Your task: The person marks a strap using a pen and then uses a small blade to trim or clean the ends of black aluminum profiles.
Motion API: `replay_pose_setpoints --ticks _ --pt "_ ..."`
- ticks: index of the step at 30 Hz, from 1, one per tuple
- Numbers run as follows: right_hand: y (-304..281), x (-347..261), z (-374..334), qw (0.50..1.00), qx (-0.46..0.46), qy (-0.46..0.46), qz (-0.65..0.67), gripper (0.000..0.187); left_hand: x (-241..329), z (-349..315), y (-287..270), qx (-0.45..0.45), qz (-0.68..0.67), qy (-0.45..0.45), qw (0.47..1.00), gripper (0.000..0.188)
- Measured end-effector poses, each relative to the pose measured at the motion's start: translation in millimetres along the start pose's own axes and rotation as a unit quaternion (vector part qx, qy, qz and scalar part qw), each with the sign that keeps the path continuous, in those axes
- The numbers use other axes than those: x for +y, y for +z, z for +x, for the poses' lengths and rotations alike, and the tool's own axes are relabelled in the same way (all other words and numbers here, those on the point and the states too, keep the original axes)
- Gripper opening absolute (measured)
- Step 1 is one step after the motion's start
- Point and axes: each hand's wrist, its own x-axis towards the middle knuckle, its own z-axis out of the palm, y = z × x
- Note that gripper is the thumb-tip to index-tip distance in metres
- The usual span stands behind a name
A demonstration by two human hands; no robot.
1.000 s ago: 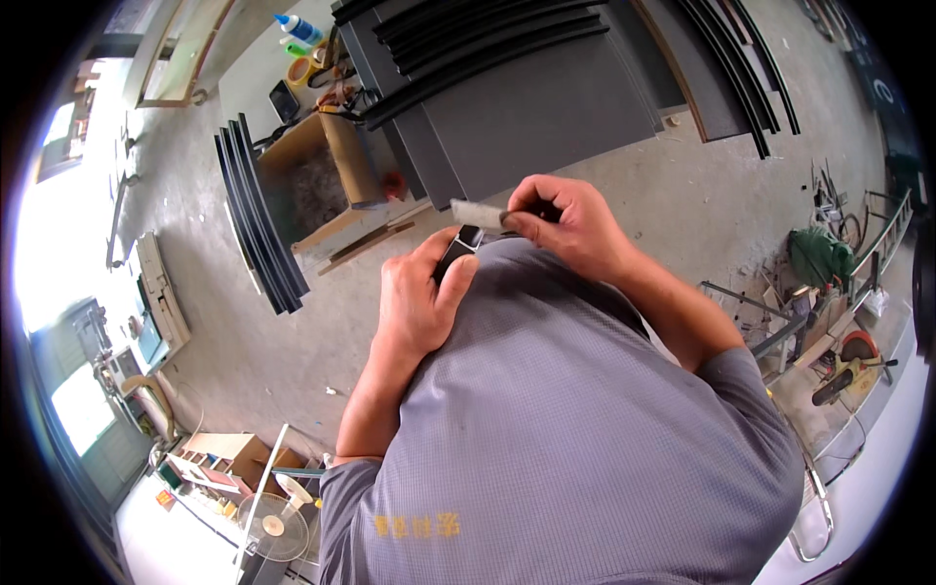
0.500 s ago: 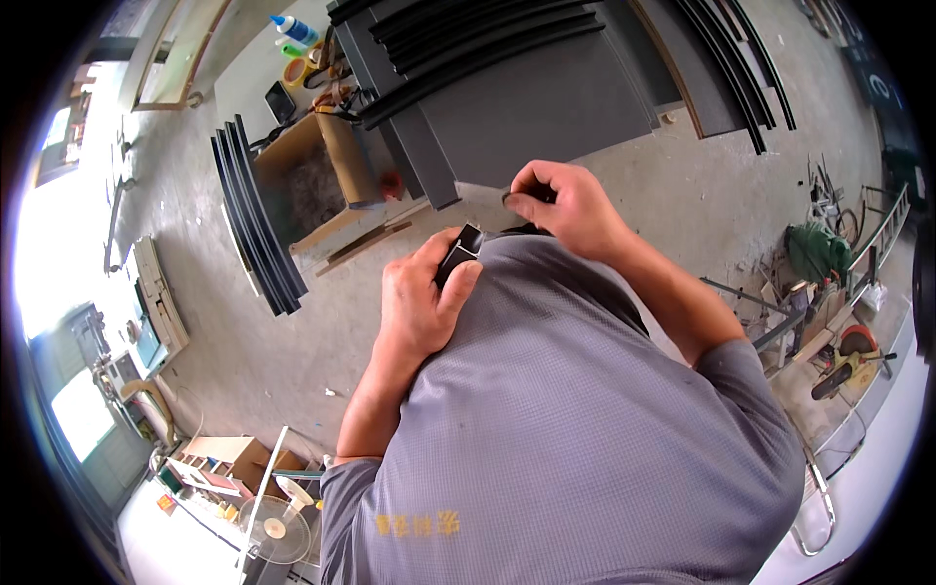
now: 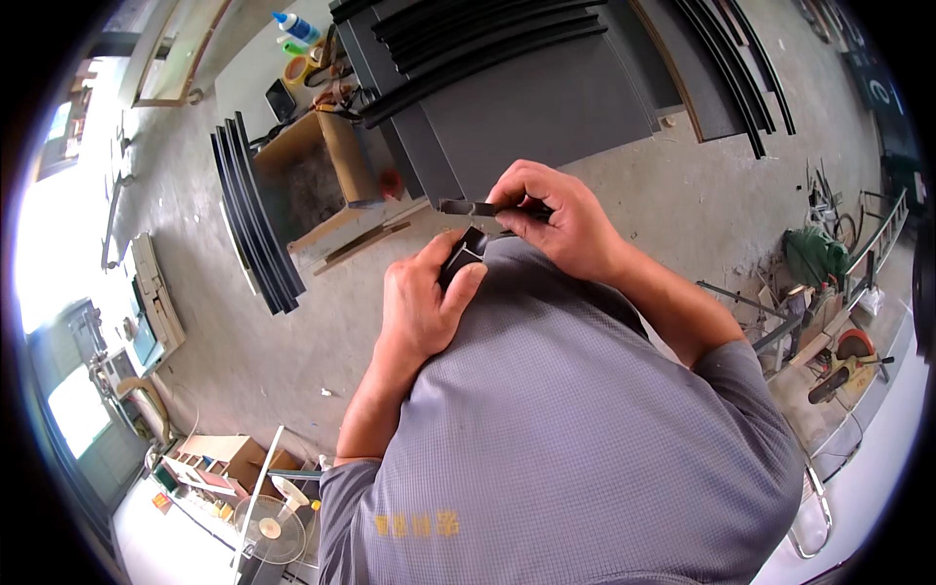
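Note:
My left hand (image 3: 419, 304) is closed around a black hollow profile (image 3: 464, 257), whose open end faces up between thumb and fingers close to my shirt front. Just above and to the right, my right hand (image 3: 565, 220) pinches a short, flat, dark strip (image 3: 466, 208). The strip points left over the end of the profile, apart from it as far as I can see. Its far part is covered by my right fingers, and its exact kind cannot be made out. Below the hands, the rest of the profile is hidden.
Ahead lies a large dark grey panel (image 3: 526, 107) with several black strips (image 3: 487, 49) on it. To the left are an open cardboard box (image 3: 346, 161) and a stack of long black profiles (image 3: 255, 219). A bottle (image 3: 295, 27), tape roll (image 3: 295, 70) and phone (image 3: 280, 99) lie beyond.
My right hand has turned and shifted slightly left, and the dark strip in it now shows, reaching left above the profile. My left hand has hardly moved.

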Motion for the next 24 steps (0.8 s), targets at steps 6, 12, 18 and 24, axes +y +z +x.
replay_pose_setpoints --ticks 6,12,18,24 --pt "6 2 -1 0.998 -0.011 -0.065 -0.018 0.015 3 0 -1 -0.003 0.006 -0.009 1.0 0.048" --pt "-1 4 -6 0.996 -0.024 -0.076 -0.037 0.012 -4 -2 1 0.004 0.009 -0.004 1.0 0.047" --pt "8 2 -4 0.994 -0.001 -0.099 -0.041 0.016 2 -1 2 0.016 0.004 -0.012 1.0 0.045" --pt "-5 -7 -18 1.0 -0.012 -0.011 -0.023 0.014 5 0 4 0.018 0.031 -0.036 0.999 0.049"
